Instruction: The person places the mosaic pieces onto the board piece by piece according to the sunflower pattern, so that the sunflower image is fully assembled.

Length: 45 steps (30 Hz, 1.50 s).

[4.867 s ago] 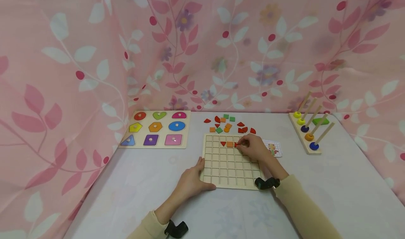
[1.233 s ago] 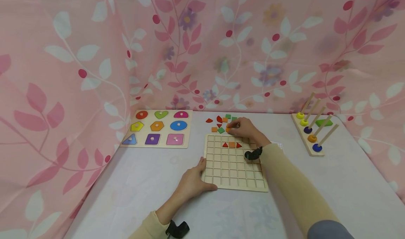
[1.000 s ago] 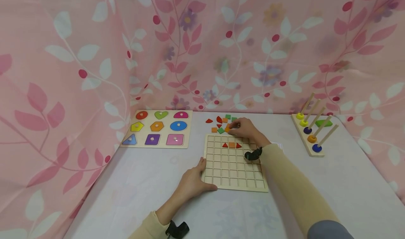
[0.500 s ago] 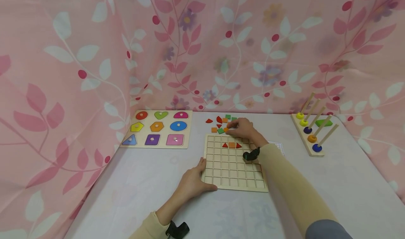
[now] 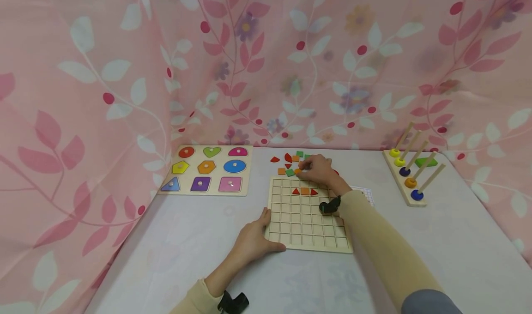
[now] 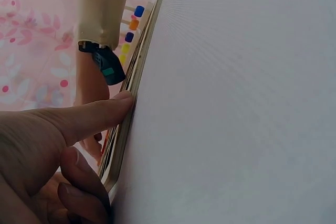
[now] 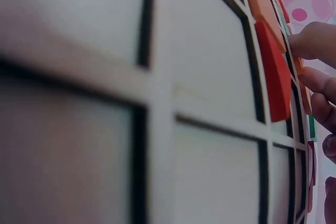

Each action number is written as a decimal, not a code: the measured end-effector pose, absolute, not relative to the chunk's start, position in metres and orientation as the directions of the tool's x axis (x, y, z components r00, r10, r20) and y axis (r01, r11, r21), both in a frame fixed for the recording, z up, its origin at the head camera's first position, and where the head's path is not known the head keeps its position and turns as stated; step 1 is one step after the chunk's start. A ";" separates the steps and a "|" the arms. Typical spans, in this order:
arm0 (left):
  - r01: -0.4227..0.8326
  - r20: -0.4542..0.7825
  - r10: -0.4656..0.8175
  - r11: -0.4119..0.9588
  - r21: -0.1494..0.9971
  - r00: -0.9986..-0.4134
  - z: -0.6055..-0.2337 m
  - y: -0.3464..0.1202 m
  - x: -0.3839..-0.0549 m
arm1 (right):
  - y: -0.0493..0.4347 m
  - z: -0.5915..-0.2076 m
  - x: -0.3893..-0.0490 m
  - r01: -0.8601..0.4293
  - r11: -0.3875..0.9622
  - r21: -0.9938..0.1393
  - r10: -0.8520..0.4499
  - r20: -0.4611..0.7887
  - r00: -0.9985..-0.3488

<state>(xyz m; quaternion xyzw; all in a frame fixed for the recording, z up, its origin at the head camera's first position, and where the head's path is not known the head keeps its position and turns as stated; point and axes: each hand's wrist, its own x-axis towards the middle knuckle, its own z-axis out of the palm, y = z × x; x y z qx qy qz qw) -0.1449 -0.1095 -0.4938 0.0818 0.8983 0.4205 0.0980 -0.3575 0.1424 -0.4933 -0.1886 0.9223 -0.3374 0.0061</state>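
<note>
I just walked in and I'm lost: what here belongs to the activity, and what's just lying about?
In use:
wooden grid board, held by the left hand
red triangles and orange square on it
orange piece, touched by the right hand
loose coloured pieces
printed card, probably

Apparently lying about:
knobbed shape board
peg stand with rings
nearby green piece
</note>
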 end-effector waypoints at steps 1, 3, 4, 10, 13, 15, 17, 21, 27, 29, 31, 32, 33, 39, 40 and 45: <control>0.062 -0.110 0.229 0.632 0.773 -0.967 -0.494 -0.109 -0.145 | 0.144 -0.493 -0.356 -0.346 0.696 -0.630 -0.347 0.128 -0.929; 0.063 -0.108 0.229 0.630 0.774 -0.967 -0.493 -0.109 -0.144 | 0.147 -0.492 -0.352 -0.342 0.674 -0.655 -0.332 0.145 -0.932; 0.059 -0.111 0.228 0.629 0.775 -0.967 -0.494 -0.109 -0.144 | 0.149 -0.492 -0.349 -0.341 0.661 -0.668 -0.323 0.157 -0.933; 0.042 -0.134 0.226 0.634 0.772 -0.965 -0.495 -0.110 -0.142 | 0.157 -0.491 -0.310 -0.345 0.541 -0.767 -0.308 0.201 -0.930; 0.041 -0.132 0.226 0.628 0.777 -0.965 -0.495 -0.111 -0.142 | 0.157 -0.490 -0.287 -0.330 0.533 -0.779 -0.285 0.203 -0.937; 0.042 -0.125 0.221 0.622 0.782 -0.967 -0.495 -0.112 -0.141 | 0.156 -0.490 -0.276 -0.325 0.547 -0.771 -0.264 0.209 -0.942; 0.037 -0.123 0.213 0.618 0.785 -0.969 -0.494 -0.113 -0.141 | 0.153 -0.490 -0.267 -0.324 0.568 -0.757 -0.250 0.216 -0.944; 0.025 -0.124 0.198 0.614 0.789 -0.972 -0.493 -0.115 -0.142 | 0.150 -0.493 -0.255 -0.273 0.580 -0.768 -0.241 0.158 -0.957; 0.023 -0.141 0.214 0.619 0.785 -0.967 -0.496 -0.114 -0.142 | 0.153 -0.500 -0.243 -0.221 0.588 -0.778 -0.250 0.085 -0.965; 0.025 -0.139 0.217 0.617 0.787 -0.966 -0.497 -0.113 -0.142 | 0.154 -0.502 -0.241 -0.205 0.590 -0.781 -0.248 0.067 -0.966; 0.026 -0.139 0.220 0.613 0.789 -0.966 -0.499 -0.112 -0.142 | 0.155 -0.506 -0.239 -0.197 0.592 -0.782 -0.245 0.059 -0.968; 0.026 -0.138 0.220 0.611 0.791 -0.966 -0.499 -0.112 -0.142 | 0.156 -0.508 -0.239 -0.192 0.594 -0.781 -0.241 0.055 -0.969; 0.027 -0.136 0.220 0.610 0.792 -0.966 -0.499 -0.112 -0.142 | 0.156 -0.510 -0.238 -0.195 0.594 -0.780 -0.240 0.060 -0.969; 0.033 -0.131 0.220 0.616 0.787 -0.967 -0.496 -0.111 -0.143 | 0.155 -0.518 -0.237 -0.273 0.605 -0.748 -0.239 0.156 -0.958; 0.033 -0.133 0.220 0.618 0.785 -0.966 -0.496 -0.110 -0.143 | 0.155 -0.518 -0.237 -0.282 0.609 -0.742 -0.238 0.168 -0.957; 0.040 -0.127 0.223 0.620 0.784 -0.967 -0.494 -0.110 -0.145 | 0.154 -0.518 -0.238 -0.309 0.617 -0.723 -0.235 0.205 -0.950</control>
